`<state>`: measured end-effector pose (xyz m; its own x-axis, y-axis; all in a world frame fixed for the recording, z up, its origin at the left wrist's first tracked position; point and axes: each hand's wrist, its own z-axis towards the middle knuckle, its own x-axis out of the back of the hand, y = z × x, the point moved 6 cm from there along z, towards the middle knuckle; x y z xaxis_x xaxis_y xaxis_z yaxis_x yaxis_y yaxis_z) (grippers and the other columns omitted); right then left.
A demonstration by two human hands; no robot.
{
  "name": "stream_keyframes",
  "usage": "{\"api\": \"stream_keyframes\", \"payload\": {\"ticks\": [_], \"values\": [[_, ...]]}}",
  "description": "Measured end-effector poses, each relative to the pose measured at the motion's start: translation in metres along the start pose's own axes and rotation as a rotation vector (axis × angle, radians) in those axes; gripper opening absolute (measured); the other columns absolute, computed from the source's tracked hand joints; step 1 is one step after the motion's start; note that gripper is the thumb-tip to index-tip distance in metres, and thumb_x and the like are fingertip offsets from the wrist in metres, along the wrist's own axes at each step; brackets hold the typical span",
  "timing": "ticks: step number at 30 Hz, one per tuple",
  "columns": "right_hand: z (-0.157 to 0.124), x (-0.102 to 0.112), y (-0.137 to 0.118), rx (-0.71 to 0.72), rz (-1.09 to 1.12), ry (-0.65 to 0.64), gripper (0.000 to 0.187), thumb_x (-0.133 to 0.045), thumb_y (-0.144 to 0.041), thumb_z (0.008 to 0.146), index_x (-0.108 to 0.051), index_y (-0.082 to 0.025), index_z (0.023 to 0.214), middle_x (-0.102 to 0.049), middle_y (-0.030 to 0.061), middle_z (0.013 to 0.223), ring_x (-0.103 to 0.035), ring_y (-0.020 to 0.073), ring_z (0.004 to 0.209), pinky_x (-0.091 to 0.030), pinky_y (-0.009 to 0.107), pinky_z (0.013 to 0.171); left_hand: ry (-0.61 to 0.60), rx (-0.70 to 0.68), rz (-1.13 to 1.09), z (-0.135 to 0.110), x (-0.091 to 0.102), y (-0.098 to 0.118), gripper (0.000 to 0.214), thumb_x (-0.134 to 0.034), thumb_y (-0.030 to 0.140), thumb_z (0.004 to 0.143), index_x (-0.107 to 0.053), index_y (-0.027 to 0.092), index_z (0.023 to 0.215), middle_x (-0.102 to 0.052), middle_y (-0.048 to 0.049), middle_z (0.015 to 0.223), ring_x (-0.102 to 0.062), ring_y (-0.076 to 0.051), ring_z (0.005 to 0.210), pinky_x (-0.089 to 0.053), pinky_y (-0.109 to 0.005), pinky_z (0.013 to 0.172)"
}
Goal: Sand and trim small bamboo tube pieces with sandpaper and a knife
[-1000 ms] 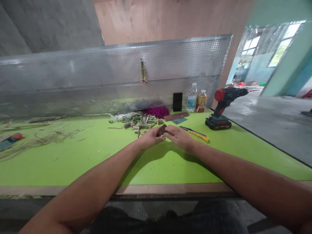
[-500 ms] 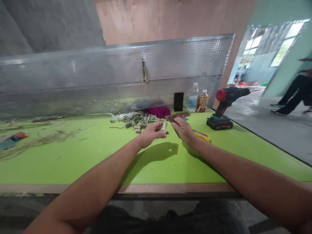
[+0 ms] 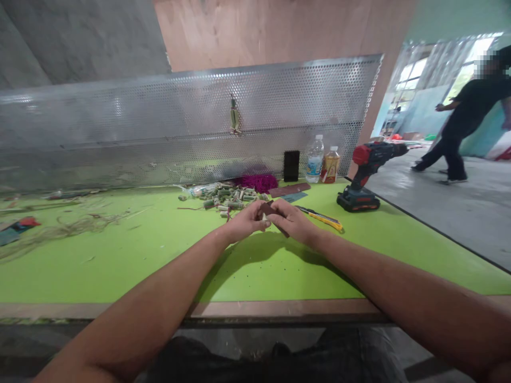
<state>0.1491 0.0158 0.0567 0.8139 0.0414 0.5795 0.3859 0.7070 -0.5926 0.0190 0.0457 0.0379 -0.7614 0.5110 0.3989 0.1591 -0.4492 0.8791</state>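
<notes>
My left hand (image 3: pixel 244 221) and my right hand (image 3: pixel 290 219) meet over the green tabletop (image 3: pixel 120 255), fingers closed. The left hand pinches a short pale stick piece (image 3: pixel 264 216). Against it the right hand holds a dark brown strip, like sandpaper (image 3: pixel 272 208). Just beyond the hands lies a pile of several short green-and-tan stick pieces (image 3: pixel 228 198).
A yellow utility knife (image 3: pixel 323 217), brown and blue sheets (image 3: pixel 289 190), a red-black cordless drill (image 3: pixel 361 175), two bottles (image 3: pixel 321 165), a black phone (image 3: pixel 291 165) and magenta fluff (image 3: pixel 257 182) sit behind. A perforated metal panel (image 3: pixel 159 127) backs the table. Fibre scraps lie left. A person walks at far right.
The hands had parted half a second ago, the left holding the stick piece alone. Now they are together again with the brown strip on it. A person has walked into view at right.
</notes>
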Motion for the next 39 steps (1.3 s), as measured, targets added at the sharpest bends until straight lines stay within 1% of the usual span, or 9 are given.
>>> {"api": "stream_keyframes", "payload": {"ticks": [7, 12, 15, 19, 23, 27, 30, 34, 39], "values": [[0.002, 0.008, 0.009, 0.03, -0.025, 0.062, 0.015, -0.051, -0.028, 0.091, -0.048, -0.021, 0.078, -0.05, -0.0012, 0.077, -0.045, 0.014, 0.07, -0.035, 0.027, 0.064, -0.129, 0.005, -0.026, -0.002, -0.008, -0.003, 0.04, -0.065, 0.044, 0.084, -0.051, 0.017, 0.109, -0.047, 0.0001, 0.084, -0.05, -0.012, 0.075, -0.049, -0.027, 0.064], [0.001, 0.002, 0.002, 0.072, -0.018, -0.062, 0.015, -0.052, -0.03, 0.092, -0.053, -0.02, 0.08, -0.054, -0.0001, 0.078, -0.048, 0.0143, 0.071, -0.037, 0.027, 0.065, -0.09, 0.016, 0.002, -0.003, -0.006, 0.001, 0.039, -0.066, 0.045, 0.084, -0.054, 0.017, 0.108, -0.049, -0.0017, 0.088, -0.05, -0.012, 0.077, -0.049, -0.028, 0.065], [0.002, 0.006, 0.001, 0.081, -0.017, -0.009, 0.015, -0.05, -0.029, 0.093, -0.054, -0.021, 0.081, -0.054, 0.0007, 0.079, -0.048, 0.0153, 0.072, -0.037, 0.027, 0.065, -0.09, 0.0, 0.008, -0.003, -0.006, 0.005, 0.039, -0.066, 0.044, 0.084, -0.054, 0.017, 0.11, -0.047, -0.0004, 0.085, -0.047, -0.012, 0.075, -0.049, -0.027, 0.064], [0.002, 0.002, 0.004, 0.074, -0.045, -0.068, 0.015, -0.052, -0.029, 0.093, -0.055, -0.02, 0.081, -0.053, -0.0001, 0.077, -0.048, 0.0145, 0.07, -0.036, 0.027, 0.065, -0.055, 0.041, 0.099, -0.003, -0.003, 0.002, 0.037, -0.068, 0.043, 0.082, -0.055, 0.016, 0.105, -0.049, -0.0005, 0.084, -0.049, -0.013, 0.075, -0.049, -0.028, 0.064], [0.003, 0.006, 0.004, 0.077, -0.046, -0.018, 0.016, -0.051, -0.028, 0.093, -0.055, -0.019, 0.081, -0.056, 0.0008, 0.08, -0.049, 0.0151, 0.073, -0.038, 0.027, 0.067, -0.054, 0.062, 0.108, -0.003, -0.003, -0.001, 0.038, -0.067, 0.043, 0.082, -0.055, 0.017, 0.107, -0.047, 0.0009, 0.081, -0.05, -0.013, 0.073, -0.05, -0.03, 0.064], [0.002, 0.0, 0.002, 0.082, -0.06, -0.109, 0.014, -0.053, -0.028, 0.092, -0.057, -0.02, 0.081, -0.058, 0.0009, 0.079, -0.051, 0.0153, 0.073, -0.038, 0.027, 0.067, -0.06, 0.067, 0.12, -0.004, -0.002, -0.002, 0.038, -0.068, 0.043, 0.082, -0.056, 0.017, 0.107, -0.053, -0.0022, 0.087, -0.054, -0.015, 0.077, -0.052, -0.034, 0.069], [0.002, 0.002, 0.003, 0.08, -0.061, -0.069, 0.014, -0.051, -0.027, 0.093, -0.058, -0.02, 0.084, -0.06, 0.0023, 0.083, -0.053, 0.0163, 0.076, -0.039, 0.028, 0.068, -0.05, 0.091, 0.127, -0.005, 0.0, -0.003, 0.04, -0.068, 0.042, 0.081, -0.056, 0.018, 0.11, -0.054, -0.002, 0.085, -0.055, -0.015, 0.075, -0.052, -0.035, 0.068], [0.001, -0.003, 0.005, 0.086, -0.098, -0.146, 0.014, -0.053, -0.028, 0.092, -0.059, -0.02, 0.082, -0.059, 0.0008, 0.078, -0.052, 0.0161, 0.074, -0.038, 0.028, 0.067, -0.077, 0.108, 0.152, -0.006, -0.002, -0.002, 0.033, -0.068, 0.038, 0.082, -0.058, 0.017, 0.106, -0.059, -0.004, 0.088, -0.057, -0.016, 0.078, -0.051, -0.036, 0.072], [0.002, 0.001, 0.005, 0.086, -0.078, -0.076, 0.015, -0.052, -0.028, 0.092, -0.059, -0.019, 0.083, -0.06, 0.0023, 0.081, -0.052, 0.0166, 0.074, -0.038, 0.029, 0.068, -0.071, 0.105, 0.126, -0.006, -0.002, -0.004, 0.036, -0.068, 0.037, 0.081, -0.058, 0.017, 0.109, -0.057, -0.0023, 0.083, -0.056, -0.015, 0.073, -0.051, -0.035, 0.069]]}}
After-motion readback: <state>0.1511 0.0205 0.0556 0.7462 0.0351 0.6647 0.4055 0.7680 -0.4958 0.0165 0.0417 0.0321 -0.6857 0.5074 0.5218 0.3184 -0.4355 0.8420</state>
